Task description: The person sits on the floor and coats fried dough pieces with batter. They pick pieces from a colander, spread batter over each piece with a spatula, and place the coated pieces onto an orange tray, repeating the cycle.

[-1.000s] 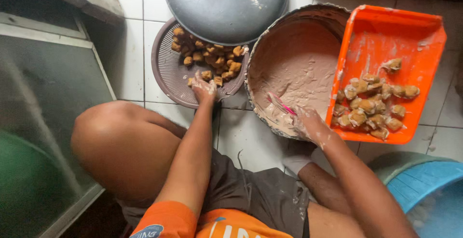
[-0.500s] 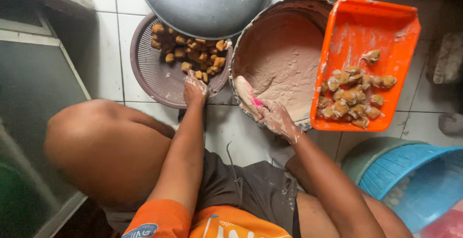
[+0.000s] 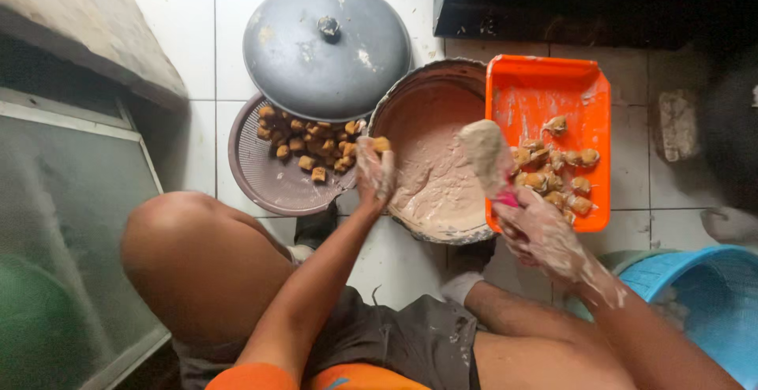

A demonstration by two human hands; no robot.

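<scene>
Holding a brown tofu piece (image 3: 380, 144) in my closed left hand (image 3: 373, 175) at the batter bowl (image 3: 430, 82) rim, my right hand (image 3: 539, 232) grips a batter-loaded spoon (image 3: 485, 153) over it; I judge filling comes next.

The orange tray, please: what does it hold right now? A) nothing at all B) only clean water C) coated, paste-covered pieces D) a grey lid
C: the orange tray holds a cluster of paste-coated pieces beside the bowl of paste.
</scene>
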